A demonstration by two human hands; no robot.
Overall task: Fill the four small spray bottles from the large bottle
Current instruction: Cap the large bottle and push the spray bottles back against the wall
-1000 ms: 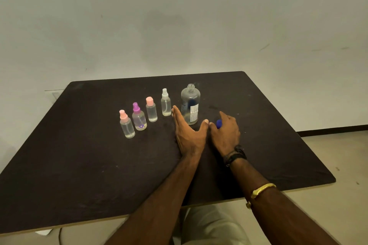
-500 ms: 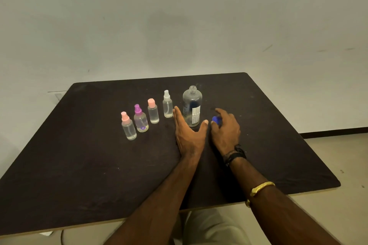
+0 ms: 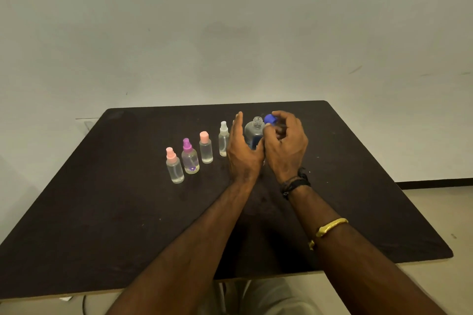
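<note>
Head view, right hand (image 3: 285, 146) pinching blue cap (image 3: 269, 118)

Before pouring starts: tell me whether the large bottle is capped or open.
Open. The large bottle has a bare neck; the right hand pinches the blue cap beside it.

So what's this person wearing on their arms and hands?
Both forearms are bare, with no sleeves in view. The left hand and its wrist carry nothing. The right hand has a dark band with cords at its wrist. Further up that forearm is a gold bangle.
</note>
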